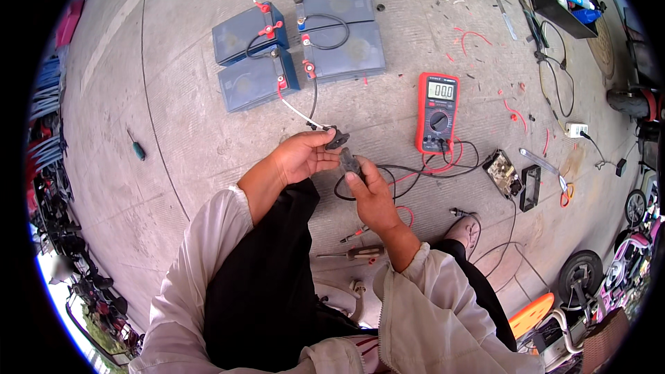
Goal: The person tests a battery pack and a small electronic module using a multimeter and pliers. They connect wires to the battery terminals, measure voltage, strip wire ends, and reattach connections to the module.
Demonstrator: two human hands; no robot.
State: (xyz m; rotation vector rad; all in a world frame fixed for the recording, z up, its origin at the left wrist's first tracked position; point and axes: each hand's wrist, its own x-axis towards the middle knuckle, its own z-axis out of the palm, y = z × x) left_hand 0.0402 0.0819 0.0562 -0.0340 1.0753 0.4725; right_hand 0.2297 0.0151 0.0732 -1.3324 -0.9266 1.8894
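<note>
My left hand [299, 156] is closed on a black socket [337, 139], where a white lead [301, 112] and a black lead from the batteries end. Just below it, my right hand [376, 199] grips a dark grey plug [349, 161] between thumb and fingers. Plug and socket face each other, seemingly with a small gap. Several blue-grey batteries [350, 45] lie ahead, joined by short leads with red terminal covers. A red multimeter [438, 123] with a lit display lies right of my hands, its red and black leads [454, 159] coiled below it.
A screwdriver [364, 253] lies before me, and a green-handled one [138, 151] far left. To the right are an opened device [502, 172], a black frame [530, 188], orange scissors [567, 194] and red scraps. A black box [554, 7] holds blue bottles.
</note>
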